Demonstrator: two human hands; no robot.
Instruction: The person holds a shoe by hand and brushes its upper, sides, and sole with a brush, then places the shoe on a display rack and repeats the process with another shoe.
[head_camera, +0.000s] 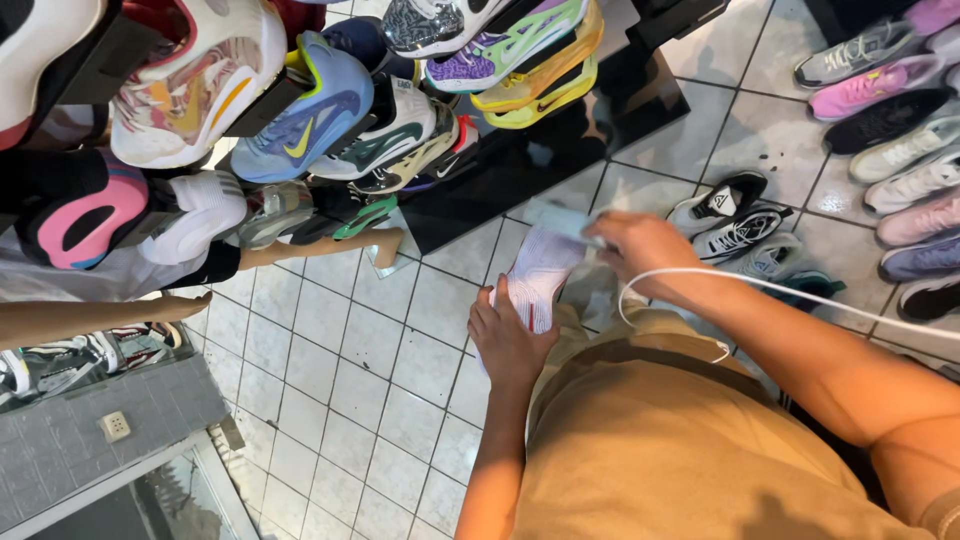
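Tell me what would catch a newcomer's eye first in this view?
Probably the wall of bright sneakers, like the blue shoe at upper left, with more pairs lined up on the tiled floor at right. In the middle, the left hand and right hand hold a pale striped shoe between them.

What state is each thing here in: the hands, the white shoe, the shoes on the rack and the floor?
Left hand: gripping the white shoe from below.
Right hand: on the shoe's upper end, fingers curled.
White shoe: held off the floor between both hands.
Rack shoes: displayed, tilted.
Floor shoes: lying on the tiles.
White cable: hanging across the right forearm.
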